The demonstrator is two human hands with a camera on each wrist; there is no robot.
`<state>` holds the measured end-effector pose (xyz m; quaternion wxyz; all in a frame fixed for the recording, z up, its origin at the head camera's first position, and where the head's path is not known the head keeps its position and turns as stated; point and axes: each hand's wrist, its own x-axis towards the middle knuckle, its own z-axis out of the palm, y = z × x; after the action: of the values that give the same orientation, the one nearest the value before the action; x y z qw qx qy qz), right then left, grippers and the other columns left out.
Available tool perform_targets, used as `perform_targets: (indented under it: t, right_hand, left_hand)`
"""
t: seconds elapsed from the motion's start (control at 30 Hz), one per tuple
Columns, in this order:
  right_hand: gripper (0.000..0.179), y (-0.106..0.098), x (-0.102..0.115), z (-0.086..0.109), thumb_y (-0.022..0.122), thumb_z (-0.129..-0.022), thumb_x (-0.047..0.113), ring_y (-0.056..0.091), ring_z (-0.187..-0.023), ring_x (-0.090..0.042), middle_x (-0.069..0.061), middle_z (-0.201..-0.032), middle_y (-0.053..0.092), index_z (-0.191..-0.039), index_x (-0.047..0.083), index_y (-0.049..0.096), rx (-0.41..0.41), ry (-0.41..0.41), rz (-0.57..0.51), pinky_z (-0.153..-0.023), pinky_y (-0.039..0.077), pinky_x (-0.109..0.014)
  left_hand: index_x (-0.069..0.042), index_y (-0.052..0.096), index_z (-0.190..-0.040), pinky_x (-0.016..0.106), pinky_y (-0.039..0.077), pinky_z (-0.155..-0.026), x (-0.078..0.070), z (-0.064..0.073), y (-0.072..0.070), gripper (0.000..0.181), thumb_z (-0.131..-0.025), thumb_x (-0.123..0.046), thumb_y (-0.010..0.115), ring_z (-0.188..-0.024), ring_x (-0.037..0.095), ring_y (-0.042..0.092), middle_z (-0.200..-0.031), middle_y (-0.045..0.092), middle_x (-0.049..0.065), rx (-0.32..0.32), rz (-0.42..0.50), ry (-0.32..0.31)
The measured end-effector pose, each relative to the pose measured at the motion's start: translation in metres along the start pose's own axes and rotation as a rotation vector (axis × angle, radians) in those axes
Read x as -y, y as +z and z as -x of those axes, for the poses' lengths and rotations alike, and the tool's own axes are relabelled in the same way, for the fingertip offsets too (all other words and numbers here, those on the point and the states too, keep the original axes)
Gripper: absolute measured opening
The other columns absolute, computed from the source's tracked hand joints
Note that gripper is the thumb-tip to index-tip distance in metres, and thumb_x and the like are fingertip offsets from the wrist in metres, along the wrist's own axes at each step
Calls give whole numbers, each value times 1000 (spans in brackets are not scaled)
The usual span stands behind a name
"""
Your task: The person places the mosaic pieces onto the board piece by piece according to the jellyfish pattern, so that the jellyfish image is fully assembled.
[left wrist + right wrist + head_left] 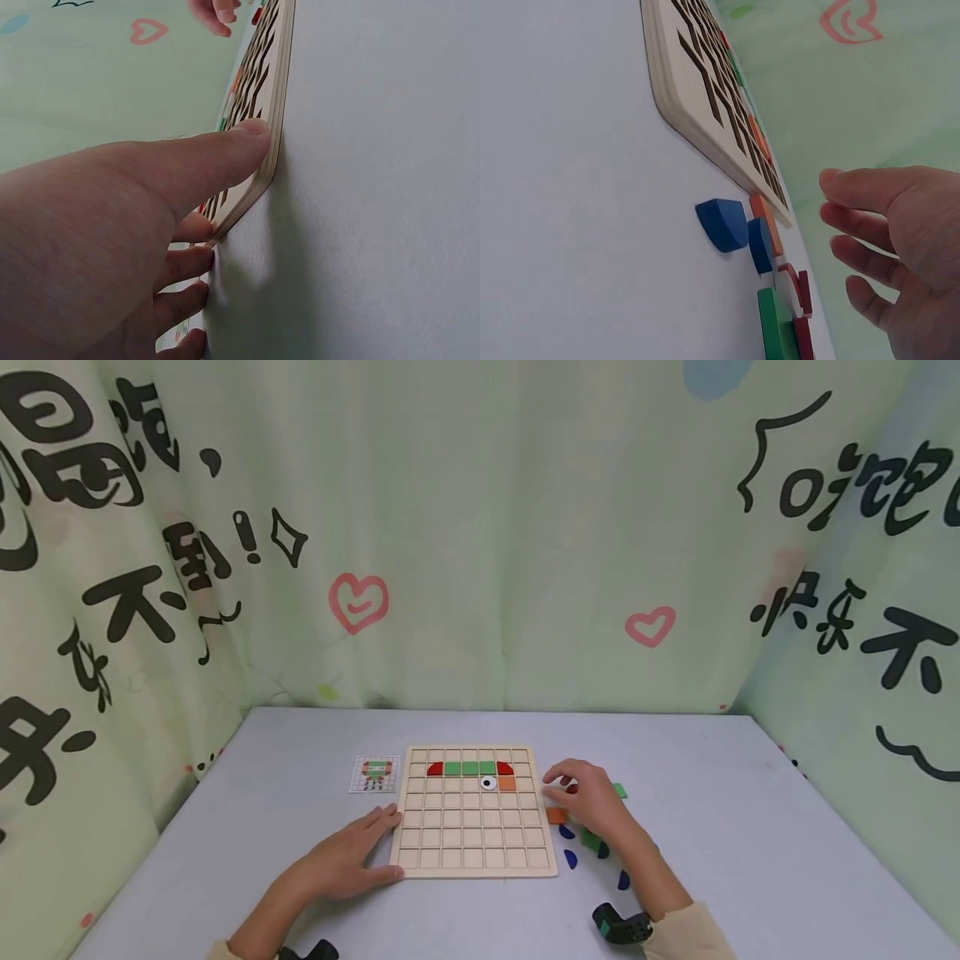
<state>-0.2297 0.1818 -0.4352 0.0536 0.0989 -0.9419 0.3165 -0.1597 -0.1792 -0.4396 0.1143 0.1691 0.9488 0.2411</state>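
A wooden grid board lies on the table. Its upper part holds two red rounded pieces, green squares, an orange square and a white disc with a black dot. My left hand touches the board's near left corner, thumb on the near rim and fingers along the left side. Just off the board's right side hovers my right hand, fingers loosely bent above loose pieces. No piece shows between its thumb and fingers in the right wrist view.
Loose blue pieces, an orange piece, a green piece and dark red pieces lie right of the board. A pattern card lies to its left. Printed curtains enclose the table.
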Motion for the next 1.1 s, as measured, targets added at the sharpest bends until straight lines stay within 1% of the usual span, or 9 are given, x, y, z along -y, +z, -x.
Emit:
perform_targets:
  t: [0.1,0.3,0.37,0.5,0.57,0.67,0.8,0.93,1.1]
  right_hand:
    - [12,-5,-2,1,73,-86,18,54,-88,-19,-2,-99,67,-98,16,72,1,17,0,-73,51,-27]
    - [13,-15,-7,0,73,-87,17,53,-86,-18,-1,-92,65,-100,14,72,-1,20,17,-78,51,-34]
    - [14,-18,-9,0,72,-87,18,54,-87,-19,-2,-94,66,-100,14,72,-7,27,21,-77,51,-32]
    - [16,-22,-14,1,71,-87,18,55,-91,-20,-4,-102,68,-103,14,72,7,52,11,-70,51,-25]
    - [16,-24,-16,2,71,-87,18,55,-93,-20,-4,-104,69,-103,13,72,15,60,7,-70,51,-25]
    - [16,-26,-20,5,71,-87,16,56,-96,-20,-4,-104,69,-102,13,72,26,61,0,-73,53,-29]
    - [11,-29,-23,8,72,-87,16,56,-96,-20,-2,-101,69,-98,15,73,63,54,-18,-73,53,-28]
    - [8,-31,-24,10,74,-85,17,54,-92,-19,0,-96,67,-93,17,72,112,53,-21,-66,51,-23]
    - [13,-33,-26,12,79,-80,20,52,-86,-17,0,-91,64,-88,17,70,173,78,19,-63,49,-25]
  left_hand:
    - [-12,41,-147,53,32,-114,0,0,-1,80,-83,-50,71,-146,33,30,-158,32,7,5,2,-4]
    - [-12,41,-147,53,32,-114,0,0,-1,80,-83,-50,70,-145,33,30,-158,33,7,2,4,3]
    - [-12,41,-147,54,32,-114,0,0,-1,80,-83,-50,70,-145,33,30,-157,33,7,1,6,3]
    - [-12,41,-147,54,32,-114,0,0,-1,79,-83,-49,70,-145,33,30,-157,33,8,-1,8,5]
    - [-12,41,-147,54,32,-114,0,1,-1,79,-83,-49,70,-146,33,30,-157,33,8,0,6,6]
    - [-12,41,-147,54,32,-114,1,0,0,79,-83,-49,70,-145,33,30,-157,33,8,0,7,7]
    - [-11,41,-146,54,32,-114,1,0,0,79,-83,-48,70,-145,34,30,-157,33,8,1,7,8]
    - [-12,41,-146,54,32,-114,1,0,0,79,-83,-49,71,-145,33,30,-157,33,8,0,4,2]
    - [-13,42,-146,54,33,-114,-1,1,0,79,-83,-49,71,-145,32,30,-157,33,6,-2,3,-9]
